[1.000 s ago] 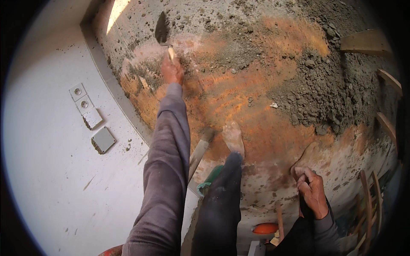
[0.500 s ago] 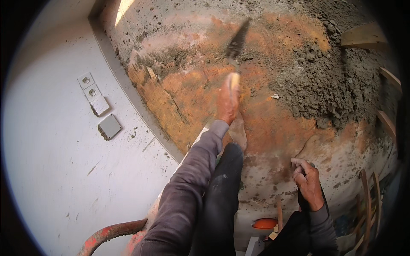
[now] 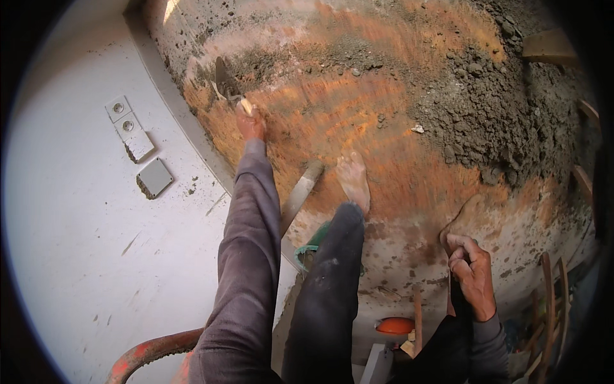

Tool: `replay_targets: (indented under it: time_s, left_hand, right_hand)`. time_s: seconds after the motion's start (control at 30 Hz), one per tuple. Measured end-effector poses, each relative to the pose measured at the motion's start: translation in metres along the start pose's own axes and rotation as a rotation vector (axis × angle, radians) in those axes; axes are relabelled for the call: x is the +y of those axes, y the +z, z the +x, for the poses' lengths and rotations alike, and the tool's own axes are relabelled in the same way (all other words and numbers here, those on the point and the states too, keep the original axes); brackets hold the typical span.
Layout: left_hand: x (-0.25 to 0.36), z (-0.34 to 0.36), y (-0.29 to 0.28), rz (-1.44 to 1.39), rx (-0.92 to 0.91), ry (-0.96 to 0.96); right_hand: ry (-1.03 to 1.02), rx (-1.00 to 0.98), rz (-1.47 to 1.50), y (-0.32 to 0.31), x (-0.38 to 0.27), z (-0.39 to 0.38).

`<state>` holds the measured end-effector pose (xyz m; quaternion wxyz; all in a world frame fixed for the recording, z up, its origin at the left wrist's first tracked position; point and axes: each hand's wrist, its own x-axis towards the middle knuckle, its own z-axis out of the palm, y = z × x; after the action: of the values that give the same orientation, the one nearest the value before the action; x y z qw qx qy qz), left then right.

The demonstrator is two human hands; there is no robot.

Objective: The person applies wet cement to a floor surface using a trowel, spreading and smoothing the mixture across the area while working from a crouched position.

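My left hand (image 3: 250, 121) grips the pale handle of a pointed masonry trowel (image 3: 225, 80). The trowel's blade sits low over the orange-brown, mortar-smeared surface (image 3: 307, 121), close to the white wall. My right hand (image 3: 472, 275) hangs at the lower right beside my dark trouser leg, its fingers curled in, nothing visible in them. My bare foot (image 3: 354, 176) rests on the stained surface between the hands. A heap of crumbly grey mortar (image 3: 483, 109) spreads over the surface at the right.
On the white wall (image 3: 77, 243) at left are sockets (image 3: 123, 116) and a square grey cover (image 3: 155, 176). A grey tube (image 3: 302, 195) and a green container rim (image 3: 307, 251) stand near my left arm. A red curved bar (image 3: 150, 349), an orange rounded object (image 3: 395, 326) and wooden strips (image 3: 548, 307) lie lower down.
My left hand has swung left with the trowel, from above the foot toward the wall. The foot and grey tube are uncovered now. My right hand stays curled, shifted slightly.
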<state>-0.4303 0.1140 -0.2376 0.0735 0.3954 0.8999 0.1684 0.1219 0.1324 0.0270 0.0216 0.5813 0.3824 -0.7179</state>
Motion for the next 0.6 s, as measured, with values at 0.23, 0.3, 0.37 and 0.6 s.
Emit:
replay_targets:
  time_s: [0.23, 0.3, 0.37, 0.6]
  left_hand:
    - [0.105, -0.118, 0.049, -0.202, 0.027, -0.077]
    - [0.16, -0.153, 0.043, -0.318, -0.191, -0.123]
    - [0.185, -0.168, 0.027, -0.285, -0.321, -0.023]
    - [0.128, -0.12, 0.007, -0.351, -0.068, -0.434]
  right_hand:
    - [-0.037, -0.037, -0.031, 0.016, -0.011, 0.002]
    - [-0.004, -0.038, -0.062, 0.016, -0.003, 0.002]
    - [-0.032, -0.027, -0.068, 0.014, 0.007, 0.0]
    - [-0.048, 0.011, -0.028, 0.011, 0.029, -0.002]
